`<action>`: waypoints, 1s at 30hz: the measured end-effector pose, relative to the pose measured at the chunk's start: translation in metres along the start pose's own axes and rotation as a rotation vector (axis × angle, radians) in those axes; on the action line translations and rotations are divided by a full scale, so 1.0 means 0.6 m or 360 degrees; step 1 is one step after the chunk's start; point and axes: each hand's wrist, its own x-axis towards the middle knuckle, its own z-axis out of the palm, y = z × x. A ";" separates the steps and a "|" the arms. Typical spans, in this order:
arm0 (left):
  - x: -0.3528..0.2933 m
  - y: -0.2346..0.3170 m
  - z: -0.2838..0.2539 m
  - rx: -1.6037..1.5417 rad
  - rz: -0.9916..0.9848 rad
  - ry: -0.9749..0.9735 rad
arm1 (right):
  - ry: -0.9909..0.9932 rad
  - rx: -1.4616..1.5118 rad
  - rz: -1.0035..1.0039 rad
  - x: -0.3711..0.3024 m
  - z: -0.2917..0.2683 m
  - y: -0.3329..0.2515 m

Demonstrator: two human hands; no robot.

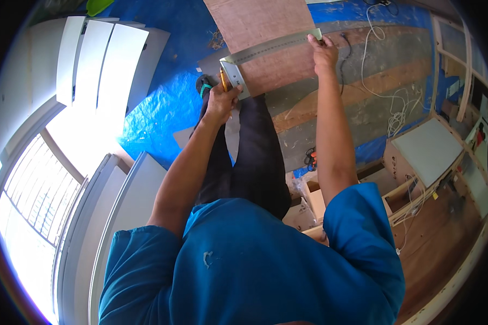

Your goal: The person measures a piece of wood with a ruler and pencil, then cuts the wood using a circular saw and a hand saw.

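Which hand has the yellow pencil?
The left hand: the yellow pencil sticks up from it, beside the metal square's short arm. The right hand, at the long blade's far end, shows none.

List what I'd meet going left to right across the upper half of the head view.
White panels, left hand with a pencil, metal square spanning between the hands, right hand, white cord, wooden frame.
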 end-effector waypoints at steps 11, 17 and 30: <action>-0.001 0.001 -0.004 -0.0008 -0.0031 0.0040 | -0.0095 0.0084 0.0039 -0.008 0.000 -0.006; 0.010 -0.004 0.006 -0.0060 -0.0031 -0.0024 | 0.0010 -0.0105 -0.0099 0.017 -0.011 0.023; 0.009 0.003 -0.006 -0.0011 -0.0053 -0.0102 | 0.0011 -0.0019 -0.0071 0.010 0.001 0.017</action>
